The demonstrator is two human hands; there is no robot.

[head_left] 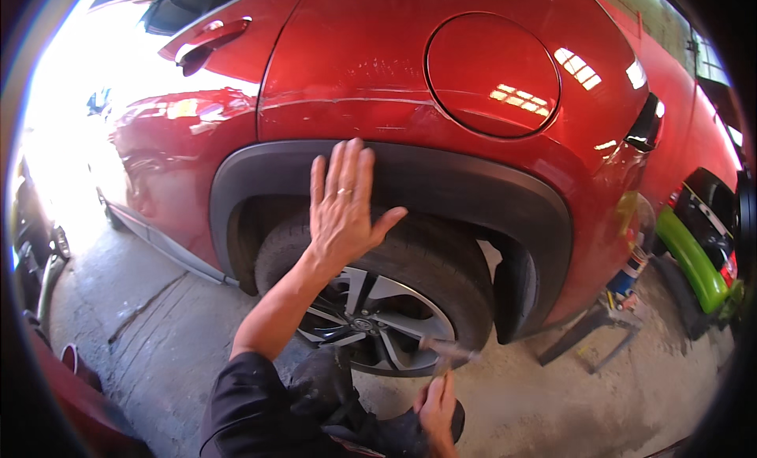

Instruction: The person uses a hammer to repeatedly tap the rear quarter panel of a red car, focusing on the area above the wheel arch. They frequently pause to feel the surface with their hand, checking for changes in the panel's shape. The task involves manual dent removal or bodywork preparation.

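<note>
A red car's rear side fills the view, with a scratched, creased panel (347,87) above the black wheel arch trim (441,174). My left hand (344,202) is open, its fingers stretched up over the trim; whether it touches the trim I cannot tell. Low in the view, my right hand (438,407) is closed around the handle of a hammer (451,349), slightly blurred. The hammer's head lies in front of the lower edge of the wheel (367,320).
A round fuel flap (493,76) sits up and right of the arch. On the right, a small grey stool (587,336) bears cans and small items, near a bright green curved car part (694,261). Another red panel (87,403) curves in at lower left.
</note>
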